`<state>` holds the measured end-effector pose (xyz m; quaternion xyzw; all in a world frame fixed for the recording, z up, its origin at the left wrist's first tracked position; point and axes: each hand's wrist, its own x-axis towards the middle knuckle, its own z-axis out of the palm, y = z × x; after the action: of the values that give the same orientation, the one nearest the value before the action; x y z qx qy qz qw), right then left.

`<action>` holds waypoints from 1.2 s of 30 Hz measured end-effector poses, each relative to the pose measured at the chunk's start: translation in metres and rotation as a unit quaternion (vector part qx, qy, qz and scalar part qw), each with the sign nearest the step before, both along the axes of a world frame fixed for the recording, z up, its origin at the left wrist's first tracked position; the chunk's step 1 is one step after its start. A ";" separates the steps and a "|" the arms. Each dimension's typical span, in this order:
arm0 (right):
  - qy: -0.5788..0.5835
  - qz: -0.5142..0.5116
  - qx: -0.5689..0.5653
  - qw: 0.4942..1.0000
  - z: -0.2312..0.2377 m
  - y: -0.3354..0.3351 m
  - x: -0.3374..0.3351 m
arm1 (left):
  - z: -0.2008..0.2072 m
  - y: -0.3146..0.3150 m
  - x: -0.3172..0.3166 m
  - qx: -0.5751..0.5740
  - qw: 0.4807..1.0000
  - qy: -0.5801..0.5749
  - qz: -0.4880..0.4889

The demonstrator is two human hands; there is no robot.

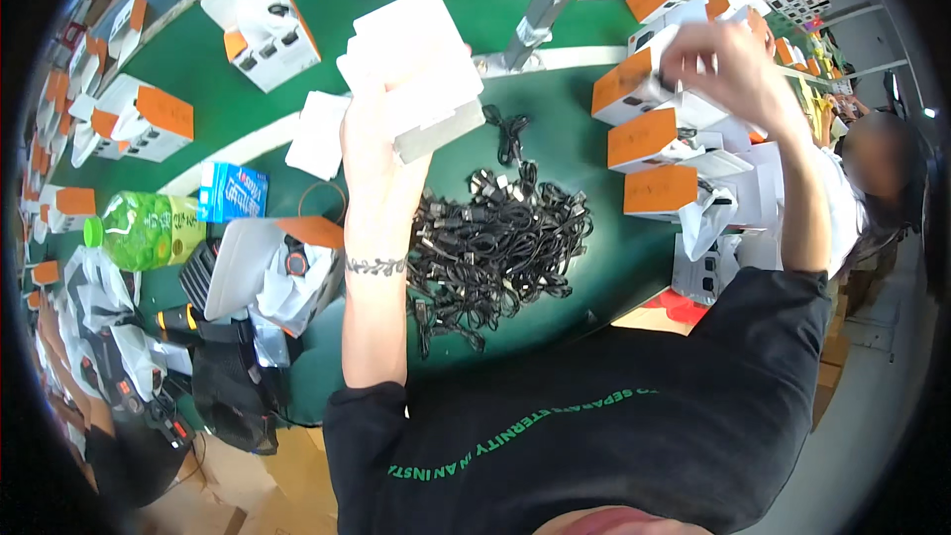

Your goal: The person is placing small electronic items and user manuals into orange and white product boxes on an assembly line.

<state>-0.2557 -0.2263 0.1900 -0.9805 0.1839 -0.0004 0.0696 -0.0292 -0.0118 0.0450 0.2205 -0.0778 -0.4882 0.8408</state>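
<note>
My left hand (374, 129) is closed around a stack of white folded card pieces (421, 64), lifted above the table. Below it spreads a pile of black coiled cables (500, 238), and one coil (508, 134) lies apart at the pile's far side. At the right, my right hand (728, 69) hovers over an open white-and-orange box (626, 85), fingers bent together. A small dark thing shows at its fingertips, too little to name. Two more such boxes, a middle one (642, 139) and a near one (659, 190), stand in a row toward me.
A metal post (550, 5) rises beyond the cables. To the left are a green bottle (149, 230), a blue packet (234, 192) and an opened box (243, 267). More boxes line the green conveyor (342, 35). Other people sit at the left and right edges.
</note>
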 end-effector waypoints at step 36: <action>-0.198 -0.134 0.031 0.971 0.013 -0.029 -0.011 | 0.014 -0.012 -0.058 0.090 0.972 -0.174 -0.127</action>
<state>-0.2663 -0.2549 0.2032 -0.9249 0.2956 -0.1979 0.1342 -0.0876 -0.0238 0.0591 0.3651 -0.2056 -0.5499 0.7225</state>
